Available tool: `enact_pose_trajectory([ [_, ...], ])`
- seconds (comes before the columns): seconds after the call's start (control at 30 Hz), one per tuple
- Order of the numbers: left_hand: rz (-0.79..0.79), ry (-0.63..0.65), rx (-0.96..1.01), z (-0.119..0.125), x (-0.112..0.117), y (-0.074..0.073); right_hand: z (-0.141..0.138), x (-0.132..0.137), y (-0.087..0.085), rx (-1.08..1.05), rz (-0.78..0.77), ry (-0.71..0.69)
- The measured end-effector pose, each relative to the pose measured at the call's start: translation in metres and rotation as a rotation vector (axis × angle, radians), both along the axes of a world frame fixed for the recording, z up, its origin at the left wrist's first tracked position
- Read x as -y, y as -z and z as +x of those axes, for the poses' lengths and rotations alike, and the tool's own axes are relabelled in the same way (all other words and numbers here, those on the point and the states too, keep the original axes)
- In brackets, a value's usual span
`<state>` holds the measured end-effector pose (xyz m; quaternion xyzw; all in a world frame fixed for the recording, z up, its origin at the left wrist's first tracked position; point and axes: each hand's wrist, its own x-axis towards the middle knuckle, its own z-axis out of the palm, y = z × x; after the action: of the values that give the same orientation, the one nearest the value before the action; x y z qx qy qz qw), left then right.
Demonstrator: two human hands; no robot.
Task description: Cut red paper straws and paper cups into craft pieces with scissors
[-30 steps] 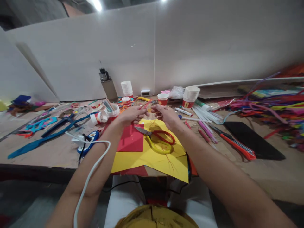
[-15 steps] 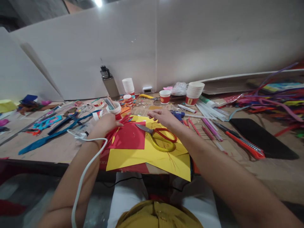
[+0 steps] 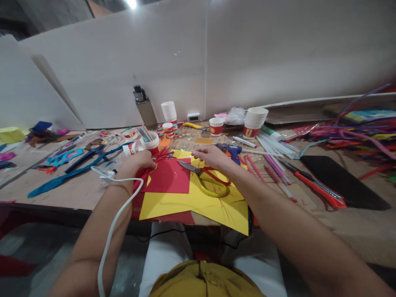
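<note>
My left hand (image 3: 144,161) is closed around a bunch of thin red strips (image 3: 165,153), whose ends fan out past the fingers. My right hand (image 3: 208,154) hovers over the back edge of the yellow paper (image 3: 173,205), thumb and fingertips pinched together; whatever is between them is too small to make out. Between both hands lies a red paper square (image 3: 169,177) on the yellow sheets. Scissors (image 3: 206,185) with one red and one yellow handle loop rest there, blades toward the left. Fine red shreds are scattered on the yellow paper.
Behind my left hand stands a paper cup of sticks (image 3: 150,142). Farther back are cup stacks (image 3: 254,123) and a yellow cutter (image 3: 193,126). On the right lie a blue glue gun (image 3: 233,153), a red utility knife (image 3: 321,187) and a black slab (image 3: 343,181). A white cable (image 3: 113,227) crosses my left forearm.
The fingers of my left hand have curled in more over the red strips. My right hand has lowered slightly, its fingertips closer together. The view has shifted a little.
</note>
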<state>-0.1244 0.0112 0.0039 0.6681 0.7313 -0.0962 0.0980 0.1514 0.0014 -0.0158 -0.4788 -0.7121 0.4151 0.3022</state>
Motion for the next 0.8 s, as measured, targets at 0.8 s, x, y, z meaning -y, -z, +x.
enact_pose_trajectory([
  [0.8, 0.110, 0.078, -0.044, -0.006, 0.006, -0.004, 0.000, 0.002, 0.002, 0.065, 0.027, -0.055],
])
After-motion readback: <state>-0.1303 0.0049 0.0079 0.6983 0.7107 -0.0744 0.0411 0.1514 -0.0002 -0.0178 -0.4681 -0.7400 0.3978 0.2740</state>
